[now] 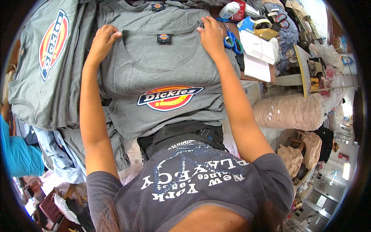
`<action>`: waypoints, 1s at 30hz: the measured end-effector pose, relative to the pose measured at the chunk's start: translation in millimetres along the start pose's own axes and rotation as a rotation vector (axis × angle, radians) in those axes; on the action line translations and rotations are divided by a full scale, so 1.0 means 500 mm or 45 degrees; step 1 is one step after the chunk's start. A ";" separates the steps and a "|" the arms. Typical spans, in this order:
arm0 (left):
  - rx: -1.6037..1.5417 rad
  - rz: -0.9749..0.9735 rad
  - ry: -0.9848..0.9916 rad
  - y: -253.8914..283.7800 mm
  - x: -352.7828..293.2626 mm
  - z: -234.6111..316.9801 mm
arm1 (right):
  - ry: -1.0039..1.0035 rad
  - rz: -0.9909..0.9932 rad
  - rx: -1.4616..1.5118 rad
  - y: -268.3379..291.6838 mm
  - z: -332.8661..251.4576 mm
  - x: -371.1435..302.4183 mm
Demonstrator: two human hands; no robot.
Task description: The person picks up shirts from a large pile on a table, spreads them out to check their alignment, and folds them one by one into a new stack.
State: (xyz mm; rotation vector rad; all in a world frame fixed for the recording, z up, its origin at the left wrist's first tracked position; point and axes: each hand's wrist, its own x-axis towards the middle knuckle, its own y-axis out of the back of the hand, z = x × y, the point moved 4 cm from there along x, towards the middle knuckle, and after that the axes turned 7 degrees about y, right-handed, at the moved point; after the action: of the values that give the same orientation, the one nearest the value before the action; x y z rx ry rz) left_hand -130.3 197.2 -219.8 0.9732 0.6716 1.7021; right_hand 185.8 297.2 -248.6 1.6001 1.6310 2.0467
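Note:
A grey T-shirt (162, 73) lies spread in front of me with its wide round neckline towards the far side. A black neck label (164, 38) and a red, yellow and dark blue printed badge (170, 97) show on it. My left hand (102, 41) is closed on the shirt's left shoulder, thumb against fingers. At the opposite shoulder, my right hand (211, 35) pinches the cloth too. The shirt's lower end hangs towards my waist. Beneath and beyond it is another grey shirt (143, 17) with a similar label.
Folded grey shirts (69, 89) are piled at the left. To the right lie blue-handled scissors (234, 41), white paper pads (257, 65), a tape roll (262, 24) and a white bottle (229, 10). A wrapped beige bundle (288, 111) stands below the table's right side.

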 end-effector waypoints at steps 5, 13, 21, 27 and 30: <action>-0.317 -0.024 0.097 0.038 0.001 -0.002 | -0.078 -0.171 0.099 0.023 0.025 0.041; -0.158 0.104 0.068 0.205 -0.072 0.129 | -0.175 -0.339 1.099 0.235 0.038 0.099; -0.614 0.332 -0.131 0.327 -0.184 0.257 | -0.012 -0.258 1.201 0.473 -0.027 0.071; -0.309 0.422 -0.434 0.421 -0.282 0.291 | 0.309 -0.362 1.391 0.551 -0.025 0.049; -0.232 0.329 -0.077 0.362 -0.203 0.277 | 0.126 -0.498 0.994 0.510 -0.018 0.076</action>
State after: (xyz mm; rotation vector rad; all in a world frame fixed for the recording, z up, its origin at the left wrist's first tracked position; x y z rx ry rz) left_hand -86.0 39.8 -31.4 1.0101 0.3548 1.9137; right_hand 290.5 204.1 -32.1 1.1568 2.7278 1.3767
